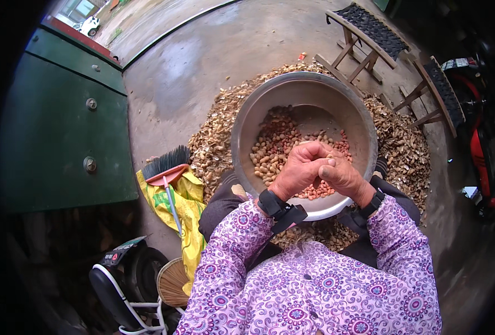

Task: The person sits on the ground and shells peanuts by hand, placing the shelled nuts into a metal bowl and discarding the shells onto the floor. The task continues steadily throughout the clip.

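Peanuts (pixel 263 166) seem mid-shelling above the basin's (pixel 303 84) near half; left hand (pixel 300 170) and right hand (pixel 345 176) pinched closed, contents I can't tell; next calls for dropping kernels (pixel 317 191) in.

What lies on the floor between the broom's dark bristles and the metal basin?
In the head view, peanut shells lie heaped between the dark bristles and the metal basin.

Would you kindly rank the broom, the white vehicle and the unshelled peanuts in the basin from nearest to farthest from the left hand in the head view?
1. Unshelled peanuts: in the basin, just left of the left hand.
2. Broom: farther left, over the yellow sack.
3. White vehicle: far off, at the upper left.
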{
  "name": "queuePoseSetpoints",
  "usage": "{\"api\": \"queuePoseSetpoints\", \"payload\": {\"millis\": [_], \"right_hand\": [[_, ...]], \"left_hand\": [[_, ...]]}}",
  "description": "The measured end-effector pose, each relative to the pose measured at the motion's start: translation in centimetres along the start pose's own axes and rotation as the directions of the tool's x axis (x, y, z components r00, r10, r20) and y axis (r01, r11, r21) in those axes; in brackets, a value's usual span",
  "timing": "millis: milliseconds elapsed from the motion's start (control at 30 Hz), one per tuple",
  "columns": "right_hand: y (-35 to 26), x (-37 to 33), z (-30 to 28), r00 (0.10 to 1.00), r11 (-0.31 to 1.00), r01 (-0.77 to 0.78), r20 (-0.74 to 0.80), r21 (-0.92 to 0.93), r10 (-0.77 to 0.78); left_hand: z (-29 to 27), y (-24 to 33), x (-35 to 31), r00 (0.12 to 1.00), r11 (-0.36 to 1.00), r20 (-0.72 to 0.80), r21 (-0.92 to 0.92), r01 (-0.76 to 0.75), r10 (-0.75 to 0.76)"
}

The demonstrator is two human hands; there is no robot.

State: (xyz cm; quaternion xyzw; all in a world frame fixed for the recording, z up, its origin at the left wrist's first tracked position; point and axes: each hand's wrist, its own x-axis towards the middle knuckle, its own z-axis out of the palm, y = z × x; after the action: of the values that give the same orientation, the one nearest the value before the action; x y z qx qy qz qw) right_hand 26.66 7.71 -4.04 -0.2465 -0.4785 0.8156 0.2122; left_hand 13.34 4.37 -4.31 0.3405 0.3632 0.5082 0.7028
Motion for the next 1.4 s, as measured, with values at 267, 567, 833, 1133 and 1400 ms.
{"api": "queuePoseSetpoints", "payload": {"millis": [267,567,833,1133,1400], "right_hand": [[0.0,0.8,-0.2,0.997,0.991,0.070,-0.018,-0.112,-0.072],[-0.5,0.2,-3.2,0.956,0.985,0.060,-0.274,-0.159,-0.102],[-1.4,0.3,-2.9,0.965,0.905,0.073,-0.200,-0.420,-0.170],[-1.7,0.0,-2.7,0.983,0.882,0.034,-0.146,-0.470,-0.115],[-1.8,0.3,-2.5,0.973,0.778,0.014,-0.171,-0.628,-0.155]], "left_hand": [[-0.9,-0.6,0.4,0.999,0.999,-0.019,-0.015,-0.034,0.034],[-0.6,0.2,1.1,0.998,0.989,-0.030,-0.134,-0.063,0.059],[-1.0,0.0,1.3,0.999,0.982,0.010,-0.186,0.035,-0.033],[-1.1,1.0,1.1,0.989,0.985,0.046,-0.098,0.144,-0.140],[-1.1,-0.1,1.3,0.984,0.969,0.000,-0.174,0.174,-0.177]]}}
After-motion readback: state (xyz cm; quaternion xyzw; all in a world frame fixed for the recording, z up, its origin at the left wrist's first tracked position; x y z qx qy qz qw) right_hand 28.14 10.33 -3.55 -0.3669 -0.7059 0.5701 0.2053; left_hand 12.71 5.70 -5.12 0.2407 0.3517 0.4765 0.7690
